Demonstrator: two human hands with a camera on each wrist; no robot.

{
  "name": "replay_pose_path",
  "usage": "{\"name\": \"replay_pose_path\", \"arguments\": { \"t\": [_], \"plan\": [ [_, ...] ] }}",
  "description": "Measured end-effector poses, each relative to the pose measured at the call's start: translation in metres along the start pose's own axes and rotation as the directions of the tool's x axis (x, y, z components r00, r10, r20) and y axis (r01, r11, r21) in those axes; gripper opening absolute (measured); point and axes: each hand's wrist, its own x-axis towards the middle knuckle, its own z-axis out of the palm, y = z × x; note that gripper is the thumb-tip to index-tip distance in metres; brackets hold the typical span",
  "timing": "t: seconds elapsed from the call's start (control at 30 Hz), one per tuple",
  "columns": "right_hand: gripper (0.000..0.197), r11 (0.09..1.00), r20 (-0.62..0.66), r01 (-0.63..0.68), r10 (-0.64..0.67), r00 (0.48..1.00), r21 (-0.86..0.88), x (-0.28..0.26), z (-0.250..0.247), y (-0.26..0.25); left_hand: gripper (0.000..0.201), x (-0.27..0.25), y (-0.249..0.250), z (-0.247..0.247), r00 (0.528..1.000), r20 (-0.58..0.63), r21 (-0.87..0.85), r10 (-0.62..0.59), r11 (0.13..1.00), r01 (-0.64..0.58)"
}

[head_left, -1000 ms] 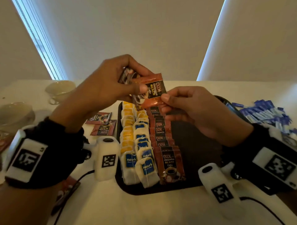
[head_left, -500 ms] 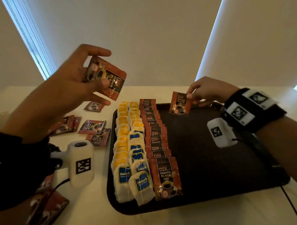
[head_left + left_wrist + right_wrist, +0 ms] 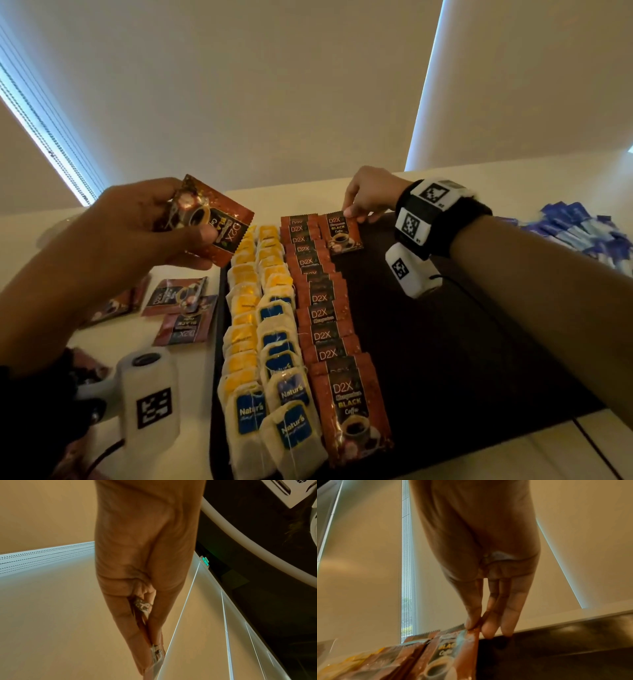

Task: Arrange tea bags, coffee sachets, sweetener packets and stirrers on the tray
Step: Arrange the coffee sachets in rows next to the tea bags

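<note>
- Foil coffee sachet [image 3: 343,233]: our right hand [image 3: 368,193], a moment ago carrying it in the air, now pinches its top corner against the tray [image 3: 462,342], starting a second sachet column.
- Spare sachets [image 3: 212,224]: our left hand [image 3: 137,233] has drawn aside, gripping them above the table.

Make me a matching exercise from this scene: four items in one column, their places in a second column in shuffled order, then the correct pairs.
Column one:
1. tea bags
2. sweetener packets
3. left hand
4. right hand

Column two:
A. on the table, right of the tray
B. raised above the table, holding a coffee sachet
C. two rows along the tray's left side
D. at the tray's far edge, pinching a sachet beside the coffee row

Pairs: 1-C, 2-A, 3-B, 4-D
</note>
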Motion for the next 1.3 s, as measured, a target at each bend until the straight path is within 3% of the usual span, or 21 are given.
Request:
{"name": "replay_pose_path", "arguments": {
  "t": [0.13,0.37,0.47,0.57,0.63,0.7,0.77,0.87,0.97,1.07,1.3],
  "plan": [
    [0.006,1.000,-0.036,0.022,-0.022,0.999,-0.008,0.005,0.003,0.006,0.065,0.000,0.001,0.004,0.999,0.051,-0.031,0.017,0.999,-0.015],
    [0.008,0.999,-0.065,0.038,-0.038,0.997,-0.005,0.008,0.006,0.006,0.068,0.002,0.001,0.005,0.997,0.076,-0.015,-0.005,1.000,0.006],
    [0.013,0.999,-0.042,0.024,-0.025,0.999,-0.027,0.007,0.005,0.003,0.050,0.002,0.001,0.009,0.998,0.058,0.001,-0.022,1.000,0.022],
    [0.032,0.991,-0.043,0.000,-0.006,0.999,-0.135,0.001,0.003,-0.001,0.036,0.002,0.005,0.013,0.999,0.036,0.004,-0.040,0.999,0.040],
    [0.034,0.982,-0.160,0.070,-0.098,0.982,-0.175,-0.009,0.002,-0.011,0.029,0.001,0.008,0.016,0.999,0.029,-0.003,-0.042,0.999,0.042],
    [0.031,0.974,-0.284,0.205,-0.224,0.932,-0.096,-0.027,0.000,-0.027,0.023,0.000,0.009,0.018,0.999,0.017,-0.037,-0.048,0.998,0.048],
    [0.031,0.937,-0.320,0.346,-0.315,0.894,0.046,-0.054,0.001,-0.050,0.023,-0.001,0.011,0.020,0.999,0.015,-0.045,-0.047,0.998,0.048],
    [0.036,0.867,-0.180,0.448,-0.416,0.891,0.216,-0.098,0.006,-0.078,0.027,-0.002,0.013,0.022,0.999,0.025,-0.018,-0.033,0.999,0.034],
    [0.031,0.861,-0.047,0.485,-0.483,0.874,0.152,-0.124,0.015,-0.087,0.024,-0.002,0.016,0.023,0.999,0.032,0.039,-0.008,0.999,0.006],
    [0.019,0.863,-0.012,0.481,-0.485,0.874,0.158,-0.130,0.022,-0.083,0.022,-0.003,0.018,0.021,1.000,0.005,0.067,0.021,0.998,-0.021],
    [0.003,0.824,0.019,0.350,-0.400,0.917,0.446,-0.132,0.025,-0.067,0.011,-0.004,0.017,0.018,0.999,0.039,0.074,0.036,0.996,-0.039]
  ]
}}
